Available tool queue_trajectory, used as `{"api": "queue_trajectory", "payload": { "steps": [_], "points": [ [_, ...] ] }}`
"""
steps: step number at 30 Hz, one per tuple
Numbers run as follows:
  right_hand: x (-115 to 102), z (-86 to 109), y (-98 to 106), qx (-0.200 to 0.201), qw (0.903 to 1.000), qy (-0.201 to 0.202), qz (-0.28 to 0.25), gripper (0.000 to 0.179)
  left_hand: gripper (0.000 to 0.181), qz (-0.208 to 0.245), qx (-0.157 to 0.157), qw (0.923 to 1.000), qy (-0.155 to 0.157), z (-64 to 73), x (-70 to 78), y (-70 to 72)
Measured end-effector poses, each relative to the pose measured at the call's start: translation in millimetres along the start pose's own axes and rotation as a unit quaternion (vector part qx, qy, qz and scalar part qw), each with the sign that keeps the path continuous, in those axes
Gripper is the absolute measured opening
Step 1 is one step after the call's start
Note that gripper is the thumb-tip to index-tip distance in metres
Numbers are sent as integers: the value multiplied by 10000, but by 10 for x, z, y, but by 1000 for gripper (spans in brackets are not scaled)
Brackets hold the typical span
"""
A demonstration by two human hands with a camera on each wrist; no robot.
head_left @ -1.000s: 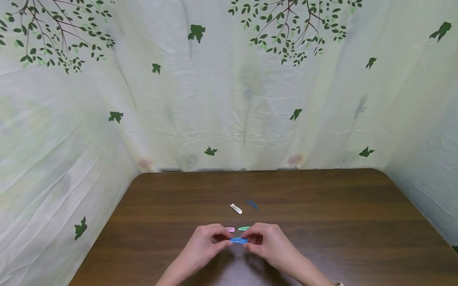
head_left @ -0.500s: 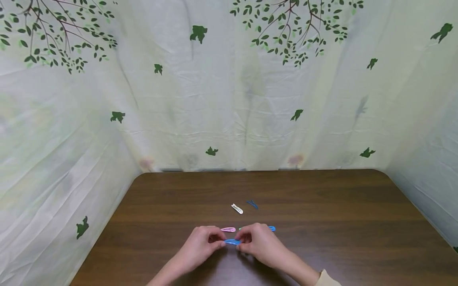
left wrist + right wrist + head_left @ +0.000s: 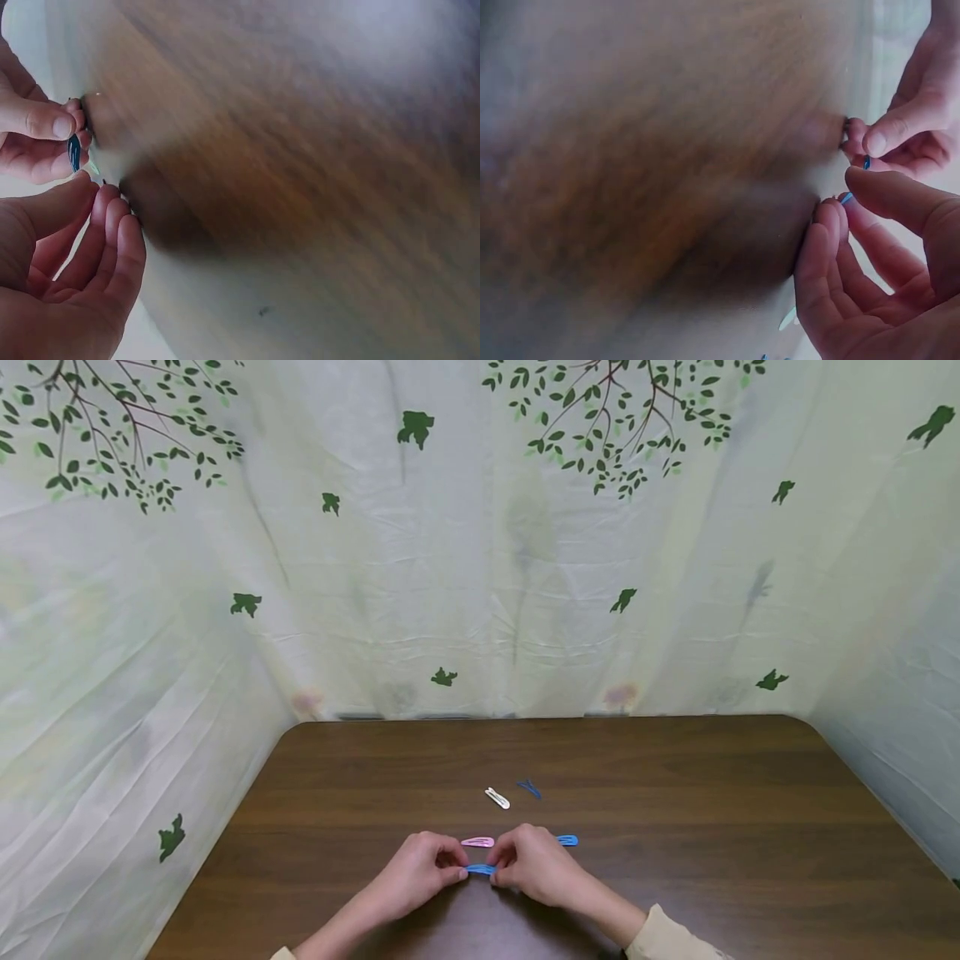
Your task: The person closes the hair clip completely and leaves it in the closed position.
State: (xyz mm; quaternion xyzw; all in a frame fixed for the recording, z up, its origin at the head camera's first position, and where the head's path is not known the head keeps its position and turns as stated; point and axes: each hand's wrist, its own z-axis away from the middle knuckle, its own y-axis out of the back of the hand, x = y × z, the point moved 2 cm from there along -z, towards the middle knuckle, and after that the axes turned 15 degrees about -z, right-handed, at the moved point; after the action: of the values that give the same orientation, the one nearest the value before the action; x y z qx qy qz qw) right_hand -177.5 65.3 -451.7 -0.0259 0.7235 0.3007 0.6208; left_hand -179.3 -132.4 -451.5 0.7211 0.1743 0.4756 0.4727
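Both hands meet low over the table's near half around a bright blue snap hair clip (image 3: 480, 869). My left hand (image 3: 418, 872) pinches its left end between thumb and fingers. At the other end, the right hand (image 3: 536, 867) pinches it the same way. The left wrist view shows the middle of the hair clip (image 3: 74, 154) as a dark, slightly bowed strip, its ends covered by fingertips. Just behind the hands a pink hair clip (image 3: 478, 842) lies on the table. Another blue hair clip (image 3: 567, 841) lies behind the right hand, partly covered.
Farther back on the brown table (image 3: 675, 802) lie a white hair clip (image 3: 497, 798) and a dark blue one (image 3: 529, 789), both with spread ends. A pale green hair clip (image 3: 787, 318) shows in the right wrist view. Patterned curtains (image 3: 480, 568) surround the table.
Both hands have shifted slightly left with the blue hair clip. The second blue clip has come into view behind the right hand, which now covers the green one.
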Motion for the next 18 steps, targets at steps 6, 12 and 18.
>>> {"api": "queue_trajectory", "payload": {
  "steps": [6, 12, 18],
  "points": [
    [28, -64, -32, -11, 9995, 125, 293, 13, 9, -204, 56, 9997, -125, -19, -52, 3],
    [33, -85, -53, 42, 9982, 136, 590, 14, 11, -242, 91, 9995, -183, -42, -75, -20],
    [16, -84, -59, 20, 9982, 145, 585, 15, 17, -343, 168, 9990, -234, -47, -67, -29]
  ]
}}
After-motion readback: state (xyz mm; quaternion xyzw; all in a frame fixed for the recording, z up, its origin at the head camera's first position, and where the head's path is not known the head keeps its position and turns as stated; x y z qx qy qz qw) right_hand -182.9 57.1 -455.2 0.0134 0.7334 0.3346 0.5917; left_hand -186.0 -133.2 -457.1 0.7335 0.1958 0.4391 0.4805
